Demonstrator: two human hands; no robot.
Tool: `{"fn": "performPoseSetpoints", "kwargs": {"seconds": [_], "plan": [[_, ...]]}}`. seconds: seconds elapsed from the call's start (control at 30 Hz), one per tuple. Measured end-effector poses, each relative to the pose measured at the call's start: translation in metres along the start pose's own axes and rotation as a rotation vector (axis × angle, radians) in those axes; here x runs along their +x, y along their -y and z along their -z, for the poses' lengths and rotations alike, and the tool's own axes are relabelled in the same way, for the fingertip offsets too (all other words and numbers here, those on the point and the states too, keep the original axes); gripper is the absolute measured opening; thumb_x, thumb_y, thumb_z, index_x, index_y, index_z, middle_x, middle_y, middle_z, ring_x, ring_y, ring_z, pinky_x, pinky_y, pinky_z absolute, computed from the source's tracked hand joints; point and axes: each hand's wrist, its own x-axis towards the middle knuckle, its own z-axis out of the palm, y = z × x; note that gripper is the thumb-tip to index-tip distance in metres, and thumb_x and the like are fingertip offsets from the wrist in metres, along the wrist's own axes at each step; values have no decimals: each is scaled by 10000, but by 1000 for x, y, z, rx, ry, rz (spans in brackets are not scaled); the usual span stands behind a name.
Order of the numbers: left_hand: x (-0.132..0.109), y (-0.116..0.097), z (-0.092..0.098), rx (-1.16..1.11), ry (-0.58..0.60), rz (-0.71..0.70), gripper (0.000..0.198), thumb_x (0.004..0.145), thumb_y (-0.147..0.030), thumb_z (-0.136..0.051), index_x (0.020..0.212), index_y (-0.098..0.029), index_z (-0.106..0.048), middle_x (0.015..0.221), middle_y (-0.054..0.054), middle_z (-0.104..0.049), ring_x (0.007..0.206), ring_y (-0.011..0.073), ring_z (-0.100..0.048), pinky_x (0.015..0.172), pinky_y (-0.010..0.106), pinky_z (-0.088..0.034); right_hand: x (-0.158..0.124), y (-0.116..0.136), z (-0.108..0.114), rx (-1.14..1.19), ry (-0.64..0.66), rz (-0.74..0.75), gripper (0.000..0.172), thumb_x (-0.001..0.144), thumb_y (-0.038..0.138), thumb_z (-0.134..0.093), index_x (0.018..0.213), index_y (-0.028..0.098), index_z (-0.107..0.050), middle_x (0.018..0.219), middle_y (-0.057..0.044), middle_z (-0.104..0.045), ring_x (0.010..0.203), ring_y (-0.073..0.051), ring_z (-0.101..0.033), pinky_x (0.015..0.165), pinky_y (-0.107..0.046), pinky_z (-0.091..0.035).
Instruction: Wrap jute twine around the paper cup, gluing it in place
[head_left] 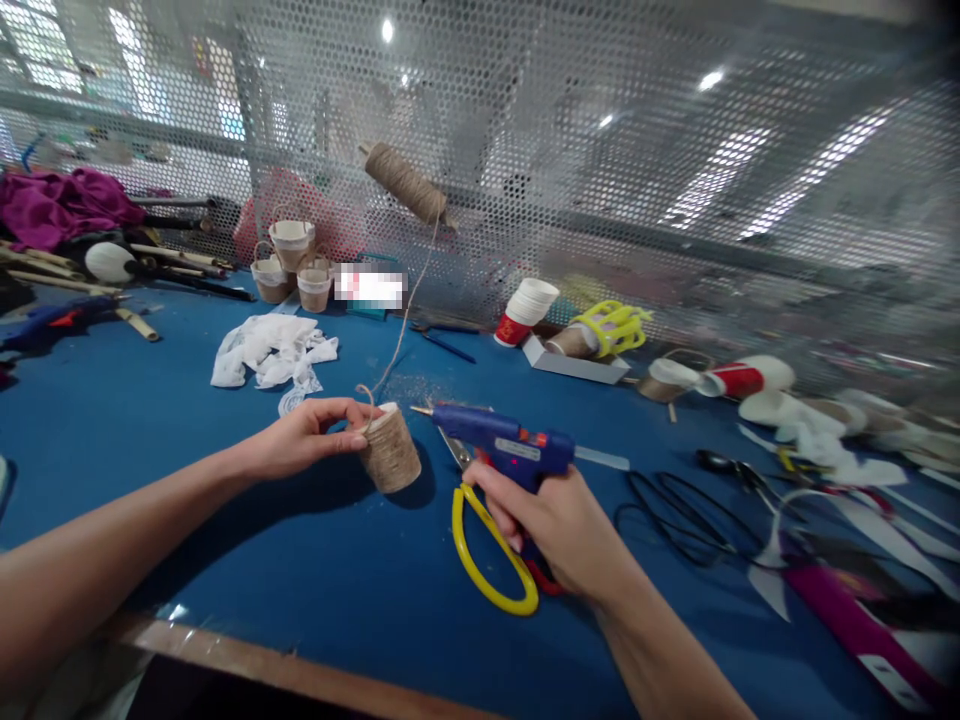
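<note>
Fingers and thumb of my left hand (pixel 319 432) pinch the rim of a small paper cup (pixel 391 450) wrapped in brown twine, tilted above the blue table. From its rim a strand of twine (pixel 405 320) runs up to a twine spool (pixel 407 183) on the mesh panel. My right hand (pixel 551 520) is closed round the handle of a blue glue gun (pixel 499 437). Its nozzle points left, a short gap from the cup, and a clear glue stick (pixel 601 458) sticks out behind. Scissors (pixel 487 565) with yellow and red handles lie beneath the glue gun.
Crumpled white lace (pixel 274 350) lies behind my left hand. Finished twine baskets (pixel 292 245) stand at the back left. Pliers (pixel 446 342), stacked paper cups (pixel 527 308) and a white box lid (pixel 574 362) sit along the back. Black cable (pixel 686 515) and a purple power strip (pixel 855 620) are at right.
</note>
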Motion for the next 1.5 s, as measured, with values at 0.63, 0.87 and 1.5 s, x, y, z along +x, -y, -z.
{"fn": "performPoseSetpoints", "kwargs": {"seconds": [0.63, 0.87, 1.5], "plan": [[-1, -7, 1, 129, -8, -106, 142, 792, -241, -538, 695, -152, -487, 1020, 84, -601, 1066, 208, -500, 942, 395, -326, 66, -58, 41, -385, -508, -230, 296, 725, 356, -565, 498, 177, -504, 473, -79, -566, 533, -239, -611, 546, -360, -474], [-6, -18, -2, 125, 110, -108, 103, 786, -177, -551, 713, -144, -485, 1083, 112, -583, 1102, 208, -489, 943, 387, -344, 46, -13, 26, -541, -415, 103, 138, 778, 266, -531, 819, 184, -634, 1015, -103, -620, 1018, -239, -553, 865, -362, -431], [-9, -28, 0, -29, 198, 132, 134, 779, -248, -566, 757, -123, -522, 682, -25, -523, 631, 80, -461, 622, 207, -383, 22, 38, -16, -622, 38, 676, 143, 835, 223, -504, 703, 179, -535, 682, -20, -548, 677, -138, -506, 617, -262, -405]]}}
